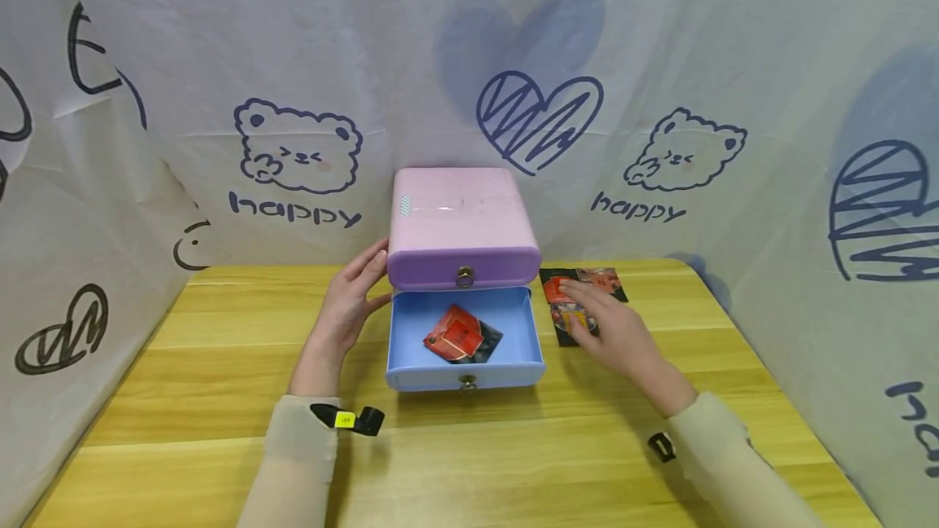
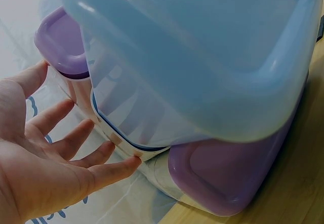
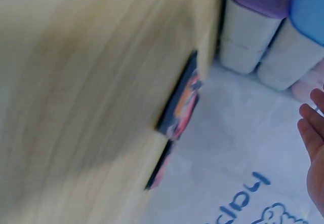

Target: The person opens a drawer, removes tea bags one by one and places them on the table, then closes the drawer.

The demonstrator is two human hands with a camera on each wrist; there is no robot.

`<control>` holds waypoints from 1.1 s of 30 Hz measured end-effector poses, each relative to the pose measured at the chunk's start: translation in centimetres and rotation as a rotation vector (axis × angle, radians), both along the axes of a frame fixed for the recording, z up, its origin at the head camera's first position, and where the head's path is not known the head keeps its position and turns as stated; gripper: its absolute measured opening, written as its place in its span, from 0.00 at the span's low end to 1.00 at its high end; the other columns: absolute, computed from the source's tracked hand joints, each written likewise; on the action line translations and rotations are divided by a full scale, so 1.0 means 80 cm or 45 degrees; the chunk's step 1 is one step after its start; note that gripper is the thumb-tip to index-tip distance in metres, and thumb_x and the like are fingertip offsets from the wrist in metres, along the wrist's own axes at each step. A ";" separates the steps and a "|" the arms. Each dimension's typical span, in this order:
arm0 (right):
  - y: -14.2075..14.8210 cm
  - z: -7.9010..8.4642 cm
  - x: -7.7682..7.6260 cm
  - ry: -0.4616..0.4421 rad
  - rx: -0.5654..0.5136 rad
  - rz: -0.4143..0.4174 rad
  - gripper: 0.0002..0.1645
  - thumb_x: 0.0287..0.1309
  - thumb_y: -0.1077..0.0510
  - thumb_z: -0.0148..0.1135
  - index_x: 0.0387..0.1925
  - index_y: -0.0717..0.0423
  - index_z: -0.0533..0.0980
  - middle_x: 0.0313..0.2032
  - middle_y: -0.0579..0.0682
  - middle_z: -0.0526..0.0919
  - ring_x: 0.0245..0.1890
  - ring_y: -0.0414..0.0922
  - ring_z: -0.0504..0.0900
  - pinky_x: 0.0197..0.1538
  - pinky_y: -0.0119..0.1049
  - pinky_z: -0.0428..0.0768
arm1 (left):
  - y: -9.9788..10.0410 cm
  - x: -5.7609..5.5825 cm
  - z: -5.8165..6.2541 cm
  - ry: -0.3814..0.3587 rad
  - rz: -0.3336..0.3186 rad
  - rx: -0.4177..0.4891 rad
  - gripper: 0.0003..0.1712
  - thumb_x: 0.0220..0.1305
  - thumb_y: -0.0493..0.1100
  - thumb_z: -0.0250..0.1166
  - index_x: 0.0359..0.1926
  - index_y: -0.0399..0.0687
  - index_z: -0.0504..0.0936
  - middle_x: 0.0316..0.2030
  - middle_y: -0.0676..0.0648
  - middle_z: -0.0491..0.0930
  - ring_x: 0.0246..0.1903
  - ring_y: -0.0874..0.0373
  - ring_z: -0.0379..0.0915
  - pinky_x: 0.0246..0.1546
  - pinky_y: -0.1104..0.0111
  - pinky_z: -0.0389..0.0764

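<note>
A small pink-topped drawer cabinet (image 1: 462, 210) stands on the table with its light blue drawer (image 1: 465, 377) pulled out. Inside that drawer lie red and black flat packets (image 1: 456, 334), overlapping. My left hand (image 1: 348, 300) is at the cabinet's left side; in the left wrist view its spread fingertips (image 2: 134, 160) touch the side wall. To the right of the cabinet, more flat packets (image 1: 603, 279) in red and black lie on the wood. My right hand (image 1: 616, 332) hovers over them with extended fingers, gripping nothing. In the right wrist view these packets (image 3: 185, 102) appear edge-on.
Purple drawer fronts (image 2: 212, 178) sit above and below the blue one, with a round pull (image 1: 465, 276) on the top one. A white printed cloth (image 1: 425, 47) hangs behind and at both sides of the wooden table (image 1: 469, 463).
</note>
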State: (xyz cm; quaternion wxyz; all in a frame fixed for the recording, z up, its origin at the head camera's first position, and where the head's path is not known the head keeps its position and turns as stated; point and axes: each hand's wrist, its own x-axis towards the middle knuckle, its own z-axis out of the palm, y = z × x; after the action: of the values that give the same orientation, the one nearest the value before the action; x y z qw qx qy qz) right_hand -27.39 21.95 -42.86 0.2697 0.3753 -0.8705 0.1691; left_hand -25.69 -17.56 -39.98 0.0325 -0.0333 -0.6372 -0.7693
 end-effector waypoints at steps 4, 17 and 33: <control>-0.014 0.011 0.008 0.097 -0.079 0.107 0.29 0.48 0.57 0.61 0.56 0.53 0.71 0.56 0.49 0.73 0.55 0.43 0.68 0.50 0.48 0.76 | -0.001 0.000 0.000 0.005 0.001 0.002 0.31 0.57 0.60 0.60 0.61 0.59 0.69 0.62 0.47 0.64 0.57 0.56 0.59 0.54 0.43 0.65; -0.058 0.042 0.031 0.211 -0.082 0.361 0.23 0.53 0.54 0.57 0.52 0.56 0.73 0.51 0.50 0.76 0.52 0.42 0.70 0.46 0.42 0.78 | -0.001 0.000 0.002 -0.009 -0.001 0.001 0.32 0.56 0.61 0.60 0.61 0.59 0.69 0.62 0.48 0.64 0.57 0.56 0.59 0.54 0.44 0.65; -0.094 0.065 0.037 0.041 0.266 0.472 0.27 0.55 0.48 0.60 0.56 0.48 0.70 0.57 0.46 0.72 0.51 0.38 0.70 0.45 0.37 0.78 | -0.002 0.000 0.000 -0.008 -0.008 0.021 0.31 0.56 0.60 0.61 0.61 0.59 0.69 0.61 0.48 0.64 0.56 0.56 0.59 0.54 0.44 0.65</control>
State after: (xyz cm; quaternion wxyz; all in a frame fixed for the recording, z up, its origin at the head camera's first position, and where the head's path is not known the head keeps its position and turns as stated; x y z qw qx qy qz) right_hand -24.44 14.40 -37.66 0.2076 0.5577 -0.7948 0.1188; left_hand -25.70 -17.68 -40.00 0.0284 -0.0324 -0.6308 -0.7748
